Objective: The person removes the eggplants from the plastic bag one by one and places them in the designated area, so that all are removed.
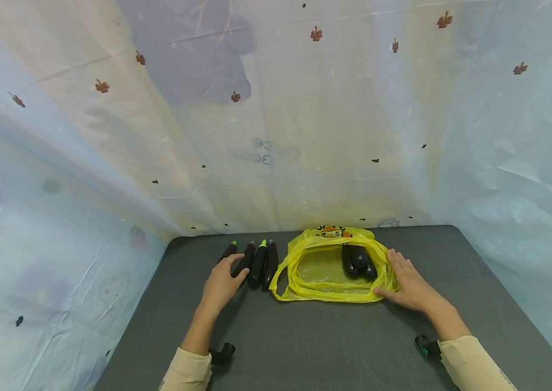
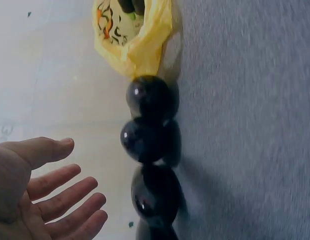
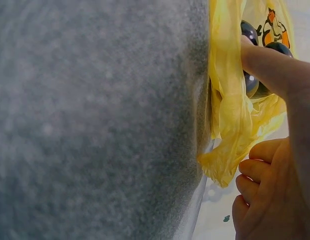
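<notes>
Several dark eggplants lie side by side on the grey table, some with bright green stem ends. Over the leftmost ones hovers my left hand, fingers spread and relaxed. In the left wrist view that hand is apart from the rounded eggplant ends. To the right lies a yellow plastic bag, its mouth wide, with dark eggplants inside at the right. My right hand rests along the bag's right side, fingers extended, thumb at the rim. The right wrist view shows the thumb overlapping the bag's opening.
The grey table has rounded far corners and meets a pale plastic sheet with brown leaf prints, which hangs behind and at both sides. A dark strap device sits on each wrist, such as the left one.
</notes>
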Available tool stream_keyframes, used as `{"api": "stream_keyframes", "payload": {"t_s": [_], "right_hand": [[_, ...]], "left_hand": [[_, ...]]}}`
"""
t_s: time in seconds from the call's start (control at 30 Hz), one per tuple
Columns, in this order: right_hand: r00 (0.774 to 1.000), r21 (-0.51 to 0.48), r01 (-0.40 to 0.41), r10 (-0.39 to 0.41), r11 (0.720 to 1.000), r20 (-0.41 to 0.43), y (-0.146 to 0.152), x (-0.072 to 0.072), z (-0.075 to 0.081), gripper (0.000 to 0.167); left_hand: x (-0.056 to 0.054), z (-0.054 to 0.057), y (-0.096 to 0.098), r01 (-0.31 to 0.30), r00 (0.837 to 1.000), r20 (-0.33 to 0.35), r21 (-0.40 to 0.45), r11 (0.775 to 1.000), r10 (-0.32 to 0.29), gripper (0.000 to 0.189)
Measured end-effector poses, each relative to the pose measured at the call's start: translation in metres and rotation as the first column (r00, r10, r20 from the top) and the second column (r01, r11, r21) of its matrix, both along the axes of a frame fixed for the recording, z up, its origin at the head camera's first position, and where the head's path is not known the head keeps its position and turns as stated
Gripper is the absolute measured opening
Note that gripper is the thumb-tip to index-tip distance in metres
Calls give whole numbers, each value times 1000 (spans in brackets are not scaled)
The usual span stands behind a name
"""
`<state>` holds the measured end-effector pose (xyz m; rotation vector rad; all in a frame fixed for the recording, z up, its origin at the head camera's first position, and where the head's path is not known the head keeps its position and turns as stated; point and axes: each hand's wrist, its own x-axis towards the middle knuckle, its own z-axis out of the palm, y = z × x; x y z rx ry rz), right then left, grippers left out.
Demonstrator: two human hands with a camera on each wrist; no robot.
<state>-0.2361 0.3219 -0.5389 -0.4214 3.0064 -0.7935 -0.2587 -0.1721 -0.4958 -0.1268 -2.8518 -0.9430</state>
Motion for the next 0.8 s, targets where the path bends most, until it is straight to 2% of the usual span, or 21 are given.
{"api": "stream_keyframes", "payload": {"t_s": [0.27, 0.5, 0.8], "right_hand": [[1000, -2, -4, 4, 1000, 8, -1, 2, -2, 122], [1000, -5, -2, 2, 1000, 4, -1, 2, -4, 123], [1000, -2, -4, 4, 1000, 1, -1, 1, -4, 122]], "left_hand": [[2, -3, 21, 69, 997, -30, 25, 997, -68, 49], [4, -5, 42, 117, 993, -26, 52, 992, -116, 48], [6, -3, 67, 180, 984, -14, 54, 982, -179, 46]]}}
